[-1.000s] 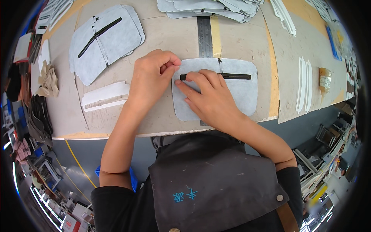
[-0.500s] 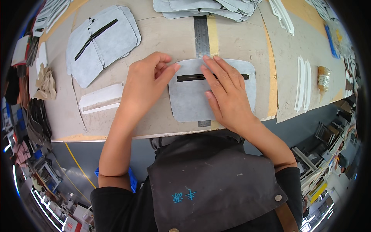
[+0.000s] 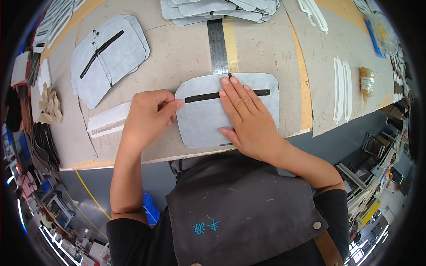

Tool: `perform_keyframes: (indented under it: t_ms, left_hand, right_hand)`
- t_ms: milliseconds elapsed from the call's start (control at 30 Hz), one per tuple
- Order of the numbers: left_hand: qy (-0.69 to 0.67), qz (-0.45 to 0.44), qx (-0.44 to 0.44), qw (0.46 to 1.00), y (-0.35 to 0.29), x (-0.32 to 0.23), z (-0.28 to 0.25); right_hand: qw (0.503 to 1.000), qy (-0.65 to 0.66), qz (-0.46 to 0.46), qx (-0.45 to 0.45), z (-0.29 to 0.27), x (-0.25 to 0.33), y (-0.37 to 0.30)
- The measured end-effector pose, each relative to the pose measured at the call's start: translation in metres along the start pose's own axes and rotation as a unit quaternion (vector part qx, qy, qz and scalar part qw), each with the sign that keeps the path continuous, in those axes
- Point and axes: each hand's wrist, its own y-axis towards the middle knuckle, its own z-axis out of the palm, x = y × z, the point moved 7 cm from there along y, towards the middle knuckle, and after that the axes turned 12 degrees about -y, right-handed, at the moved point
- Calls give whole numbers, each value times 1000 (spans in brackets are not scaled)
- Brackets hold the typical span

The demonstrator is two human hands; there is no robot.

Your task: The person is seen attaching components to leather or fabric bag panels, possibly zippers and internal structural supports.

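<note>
Workbench (image 3: 177, 48), right fingers (image 3: 242, 101) straight, touching panel (image 3: 203, 123)

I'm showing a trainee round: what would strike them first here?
Probably the pale grey panel with its black strip, front and centre under the flat right hand, the left hand at its left edge. Then comes a slanted pile of similar panels at upper left, and a bigger stack at the picture's top.

Left hand (image 3: 148, 116) curled, right hand (image 3: 251, 119) flat

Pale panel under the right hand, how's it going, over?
Right hand flat on pale panel. Left hand at its left edge. Right hand partly covers black strip.
</note>
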Motion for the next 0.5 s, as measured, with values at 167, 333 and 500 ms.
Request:
perform_keyframes:
  t_ms: [167, 333, 500]
  left_hand:
    - [-35, -19, 11, 999, 0, 1, -3]
    - [-21, -16, 0, 1000, 1, 2, -3]
    - [7, 12, -9, 1000, 2, 1, -4]
  right_hand:
    - [1000, 14, -7, 2, 1, 0, -2]
    - [999, -13, 15, 36, 3, -10, -5]
    - [999, -32, 14, 22, 1, -5, -3]
